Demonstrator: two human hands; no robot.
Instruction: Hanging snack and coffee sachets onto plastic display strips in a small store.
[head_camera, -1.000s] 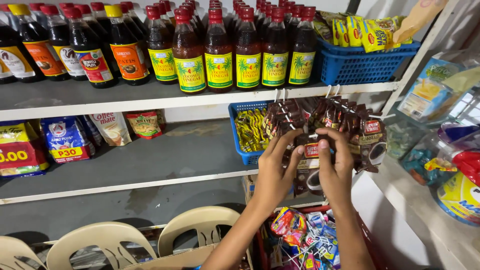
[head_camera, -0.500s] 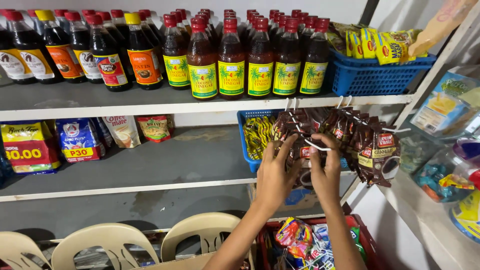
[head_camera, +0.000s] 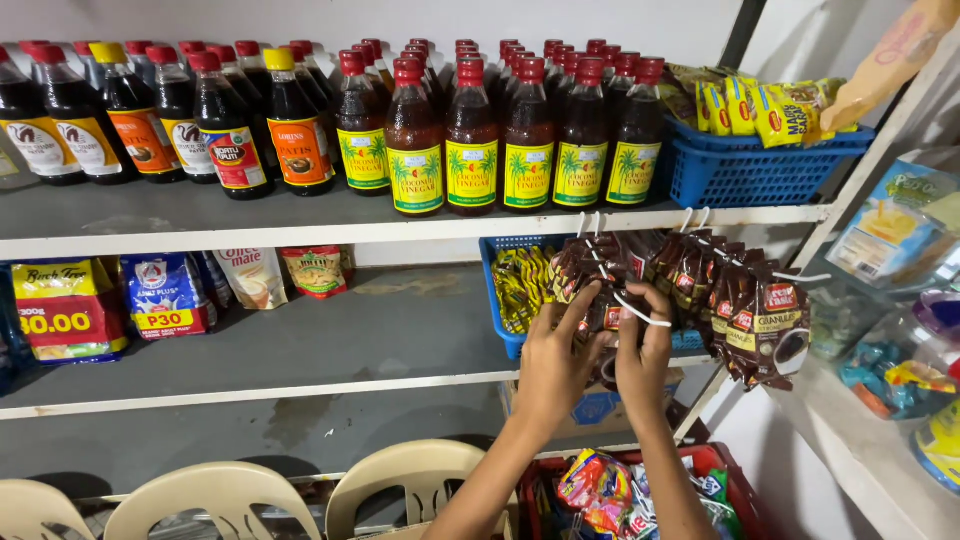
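At the centre right of the frame, the left hand (head_camera: 553, 362) pinches a brown sachet strip (head_camera: 598, 290) while the right hand (head_camera: 645, 352) closes its fingers on a white hanger hook (head_camera: 640, 312) threaded through it. Most of the hanging coffee sachets (head_camera: 745, 300) already dangle from hooks under the shelf edge (head_camera: 400, 228). By the look of it, this strip is not yet hung.

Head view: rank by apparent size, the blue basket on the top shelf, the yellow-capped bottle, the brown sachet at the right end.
1. blue basket
2. yellow-capped bottle
3. brown sachet, though it hangs nearer the camera, so its rank against the bottle is unsure.
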